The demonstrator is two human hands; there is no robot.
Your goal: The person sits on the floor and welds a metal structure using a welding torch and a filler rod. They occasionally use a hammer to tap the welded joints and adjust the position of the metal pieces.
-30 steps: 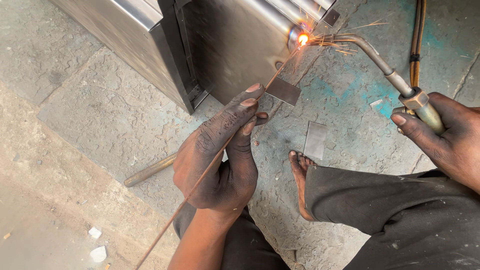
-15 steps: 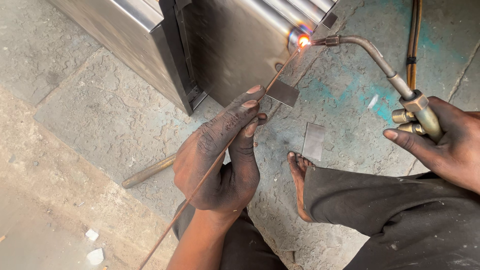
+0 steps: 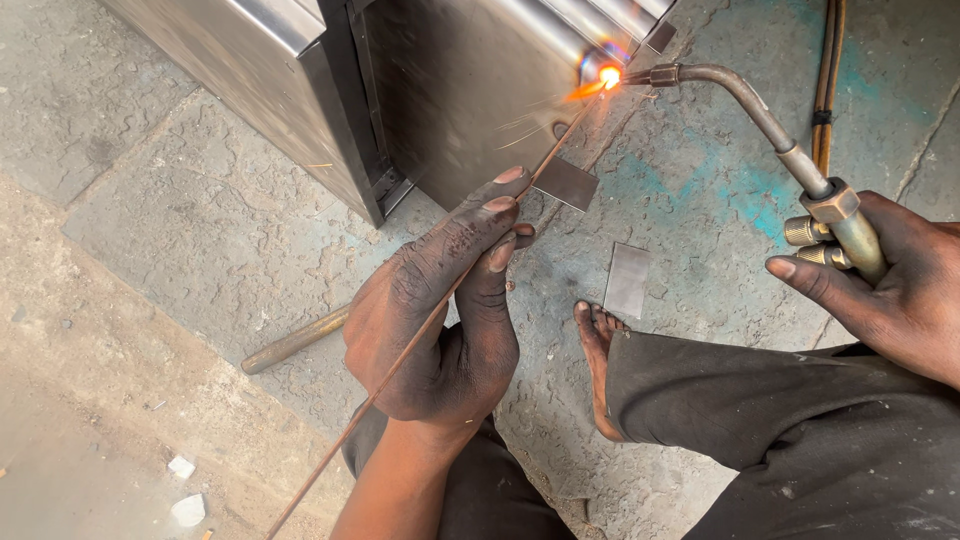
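The left hand (image 3: 440, 310) pinches a thin filler rod (image 3: 470, 265) between thumb and extended fingers, palm turned inward and wrist low over the knee, so the rod runs up at a slant and its tip meets the glowing spot on the lower edge of the metal cabinet (image 3: 470, 90). The right hand (image 3: 880, 275) is closed round the brass-valved handle of the gas torch (image 3: 760, 115), forefinger stretched out, holding its bent neck level so the flame (image 3: 605, 78) plays on that same spot. Below the cabinet, two small metal plates (image 3: 628, 280) and a bare foot (image 3: 597, 365) rest on the concrete floor (image 3: 180, 230).
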